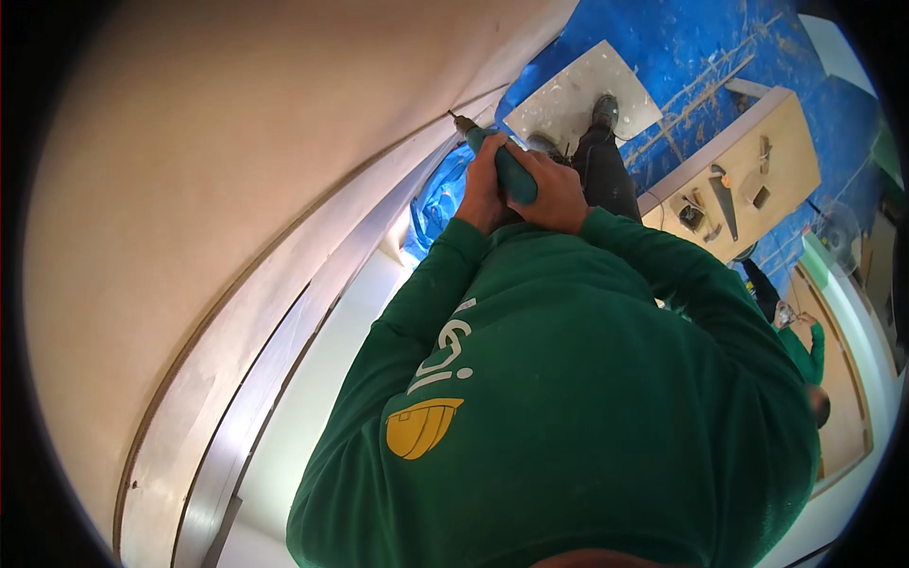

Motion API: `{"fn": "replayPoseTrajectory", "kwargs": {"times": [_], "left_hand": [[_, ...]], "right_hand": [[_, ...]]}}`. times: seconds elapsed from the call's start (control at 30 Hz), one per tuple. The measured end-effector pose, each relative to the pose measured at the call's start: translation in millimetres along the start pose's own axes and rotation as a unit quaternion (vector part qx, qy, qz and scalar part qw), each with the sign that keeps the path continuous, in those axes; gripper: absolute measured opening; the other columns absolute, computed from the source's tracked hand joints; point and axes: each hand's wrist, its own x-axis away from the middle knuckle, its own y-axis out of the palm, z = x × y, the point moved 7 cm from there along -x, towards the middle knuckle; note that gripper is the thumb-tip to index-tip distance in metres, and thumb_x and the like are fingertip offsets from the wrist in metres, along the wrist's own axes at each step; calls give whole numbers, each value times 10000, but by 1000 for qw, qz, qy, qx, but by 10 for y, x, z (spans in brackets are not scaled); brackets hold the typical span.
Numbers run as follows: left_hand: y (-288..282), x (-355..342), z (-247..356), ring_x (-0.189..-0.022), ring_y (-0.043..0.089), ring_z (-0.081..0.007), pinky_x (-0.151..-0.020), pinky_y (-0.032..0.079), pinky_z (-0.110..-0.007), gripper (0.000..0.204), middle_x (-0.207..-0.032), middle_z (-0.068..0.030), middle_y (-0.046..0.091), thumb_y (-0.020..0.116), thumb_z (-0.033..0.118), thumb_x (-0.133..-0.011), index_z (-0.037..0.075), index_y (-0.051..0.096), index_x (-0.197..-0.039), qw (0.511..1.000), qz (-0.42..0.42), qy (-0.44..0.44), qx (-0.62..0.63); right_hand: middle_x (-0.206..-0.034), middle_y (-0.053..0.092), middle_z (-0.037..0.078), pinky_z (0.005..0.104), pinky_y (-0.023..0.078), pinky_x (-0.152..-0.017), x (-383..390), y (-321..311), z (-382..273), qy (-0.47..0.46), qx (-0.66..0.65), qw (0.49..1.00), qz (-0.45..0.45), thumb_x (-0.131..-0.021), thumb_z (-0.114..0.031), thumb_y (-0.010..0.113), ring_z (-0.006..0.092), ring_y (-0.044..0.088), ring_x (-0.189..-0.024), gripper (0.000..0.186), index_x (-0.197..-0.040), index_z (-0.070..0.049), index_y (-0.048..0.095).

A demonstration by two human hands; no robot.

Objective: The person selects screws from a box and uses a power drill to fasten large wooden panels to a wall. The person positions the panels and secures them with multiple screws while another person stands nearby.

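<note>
Blue sheeting (663,47) covers the floor far below, and a pale board wall (189,189) curves up across the nine o'clock side, meeting a lighter panel (284,312) along a long seam. At twelve o'clock from the green sweatshirt (568,398), both hands clasp a teal power screwdriver (507,168). The left hand (483,185) wraps the tool's body from the wall side, fingers closed round it; the right hand (559,194) closes over the rear of the handle, slightly nearer the chest. The tool's long axis runs from about five o'clock up to eleven o'clock, and its bit tip (454,117) touches the wall right at the seam, ahead of both sets of fingers. So the contact point lies up and to the left of the hands, the left one nearer to it. Beneath are dark shoes (604,109) on a white board (578,90). At three o'clock a wooden workbench (786,142) carries small tools, and a second person in green (805,355) works near four o'clock.
</note>
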Motion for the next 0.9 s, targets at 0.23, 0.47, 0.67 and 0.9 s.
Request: {"fn": "replayPoseTrajectory", "kwargs": {"times": [0.23,0.47,0.67,0.9], "left_hand": [[-137,-150,-23,-777,678,-190,-719,589,-365,398,-906,-46,682,778,436,-930,69,676,-1045,999,13,20,-37],[76,-43,32,-748,661,-178,-703,582,-351,484,-911,-54,688,730,527,-966,69,658,-1106,999,-40,12,-17],[-549,410,-126,-802,654,-221,-720,564,-378,643,-1008,-116,689,638,639,-1004,24,651,-1188,959,3,-35,-281],[-1218,185,-601,-656,565,-195,-582,481,-361,330,-822,-76,621,643,258,-1004,-21,670,-1178,985,96,27,-141]], "right_hand": [[-1184,715,157,490,616,-837,31,37,95,32,6,999,-29,-810,-313,847,371,743,-1017,796,-1525,-116,559],[-1081,703,162,527,604,-709,-33,-7,165,-52,18,998,15,-812,-357,814,393,739,-880,803,-1540,-157,541],[-1195,723,171,486,612,-842,282,-947,-162,-41,-27,999,-15,-814,-297,834,402,741,-986,769,-1530,-170,583],[-1239,737,207,455,610,-911,444,-1965,-121,-38,16,999,-29,-817,-182,851,407,744,-1064,754,-1526,-146,597]]}}
